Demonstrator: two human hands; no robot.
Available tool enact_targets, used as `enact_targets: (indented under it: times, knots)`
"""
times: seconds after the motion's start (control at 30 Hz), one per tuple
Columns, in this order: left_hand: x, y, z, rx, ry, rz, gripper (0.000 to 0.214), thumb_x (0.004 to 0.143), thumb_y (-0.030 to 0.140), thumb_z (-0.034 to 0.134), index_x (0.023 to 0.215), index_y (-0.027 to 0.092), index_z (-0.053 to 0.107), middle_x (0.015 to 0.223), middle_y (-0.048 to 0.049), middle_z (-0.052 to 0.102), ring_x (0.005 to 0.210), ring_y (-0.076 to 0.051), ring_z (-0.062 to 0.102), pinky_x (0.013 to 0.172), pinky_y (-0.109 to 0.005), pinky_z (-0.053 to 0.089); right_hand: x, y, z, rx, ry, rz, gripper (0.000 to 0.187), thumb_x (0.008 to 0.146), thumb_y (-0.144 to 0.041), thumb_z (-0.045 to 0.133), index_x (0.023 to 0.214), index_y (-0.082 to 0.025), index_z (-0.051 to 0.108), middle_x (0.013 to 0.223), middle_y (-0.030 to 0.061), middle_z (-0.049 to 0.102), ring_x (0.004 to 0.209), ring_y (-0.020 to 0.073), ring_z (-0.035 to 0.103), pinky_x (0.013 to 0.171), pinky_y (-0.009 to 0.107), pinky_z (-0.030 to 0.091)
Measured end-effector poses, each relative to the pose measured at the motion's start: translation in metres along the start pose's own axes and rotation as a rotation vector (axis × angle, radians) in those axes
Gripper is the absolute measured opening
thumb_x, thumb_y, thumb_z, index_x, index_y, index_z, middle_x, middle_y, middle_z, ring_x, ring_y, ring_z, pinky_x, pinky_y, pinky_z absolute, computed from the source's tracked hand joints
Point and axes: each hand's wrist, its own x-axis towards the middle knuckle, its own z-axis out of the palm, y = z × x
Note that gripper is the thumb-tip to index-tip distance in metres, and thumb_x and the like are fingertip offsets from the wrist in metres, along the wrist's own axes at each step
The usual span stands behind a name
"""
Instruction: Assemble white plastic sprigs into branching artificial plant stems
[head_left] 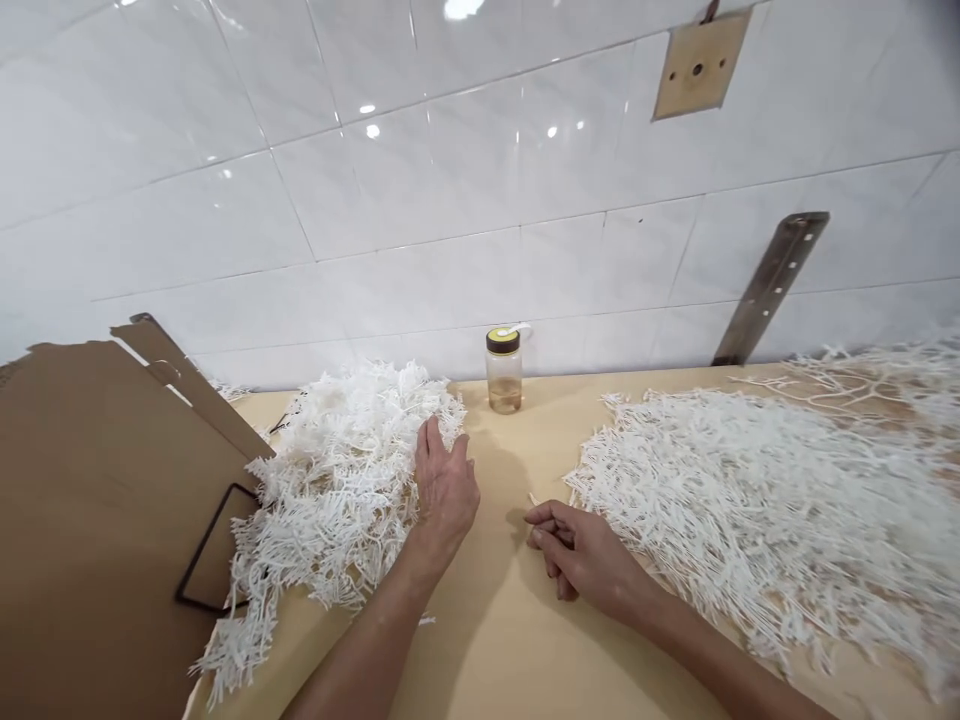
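My left hand (448,485) rests at the right edge of a heaped pile of white string-like strands (337,470), fingers stretched out and apart, touching the pile's side. Over the bare middle of the table, my right hand (577,550) has its fingers curled in and the thumb close to them. A short pale bit (533,499) shows just beyond its index finger; whether the hand holds it I cannot tell. Right of that hand spreads a wider, flatter pile of similar white strands (750,510).
A clear bottle (505,375) with a dark and yellow lid, partly filled, stands near the tiled wall (450,200). At left is a cardboard box (112,520), with a black wire frame (202,560) beside it. A metal bracket (772,290) leans at the back right on the table (487,640).
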Motion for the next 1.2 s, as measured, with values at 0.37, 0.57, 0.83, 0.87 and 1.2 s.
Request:
enact_targets:
  times: [0.37, 0.57, 0.83, 0.87, 1.2]
  knots:
    - [0.050, -0.034, -0.025, 0.183, -0.241, -0.250, 0.030, 0.081, 0.007, 0.055, 0.110, 0.012, 0.064, 0.104, -0.0196, 0.064, 0.111, -0.035, 0.052, 0.087, -0.045, 0.044, -0.005, 0.009, 0.004, -0.044, 0.055, -0.034, 0.025, 0.088, -0.043, 0.055, 0.099, -0.021, 0.061, 0.062, -0.0033, 0.053, 0.044, 0.0118, 0.050, 0.041, 0.027, 0.046]
    - [0.040, -0.036, -0.015, 0.162, -0.183, -0.156, 0.022, 0.087, 0.009, 0.049, 0.087, 0.017, 0.070, 0.087, -0.0137, 0.066, 0.094, -0.029, 0.056, 0.076, -0.038, 0.044, -0.006, 0.010, 0.004, -0.067, 0.055, -0.045, 0.026, 0.088, -0.042, 0.053, 0.100, -0.020, 0.060, 0.065, -0.0028, 0.053, 0.047, 0.0115, 0.051, 0.042, 0.026, 0.047]
    - [0.082, -0.043, -0.070, -0.007, 0.417, -0.082, 0.016, 0.088, 0.019, 0.057, 0.097, 0.015, 0.070, 0.092, -0.0099, 0.057, 0.088, -0.022, 0.054, 0.071, -0.032, 0.050, -0.004, 0.013, 0.004, -0.081, 0.069, -0.051, 0.029, 0.089, -0.044, 0.052, 0.101, -0.019, 0.061, 0.062, -0.0035, 0.053, 0.044, 0.0105, 0.049, 0.041, 0.025, 0.046]
    - [0.089, -0.044, -0.081, -0.016, 0.475, -0.077, 0.015, 0.088, 0.019, 0.057, 0.095, 0.015, 0.070, 0.092, -0.0095, 0.056, 0.089, -0.021, 0.055, 0.071, -0.032, 0.050, -0.005, 0.013, 0.004, -0.093, 0.068, -0.052, 0.029, 0.088, -0.044, 0.052, 0.101, -0.020, 0.062, 0.061, -0.0038, 0.052, 0.043, 0.0107, 0.049, 0.041, 0.025, 0.045]
    - [0.023, 0.054, -0.098, -0.459, 0.403, 0.258, 0.013, 0.087, 0.013, 0.060, 0.096, 0.015, 0.068, 0.092, -0.0081, 0.061, 0.090, -0.018, 0.059, 0.073, -0.030, 0.055, -0.006, -0.007, -0.002, -0.038, 0.080, -0.027, 0.029, 0.085, -0.046, 0.057, 0.095, -0.019, 0.063, 0.058, -0.0028, 0.057, 0.047, 0.0145, 0.054, 0.048, 0.027, 0.045]
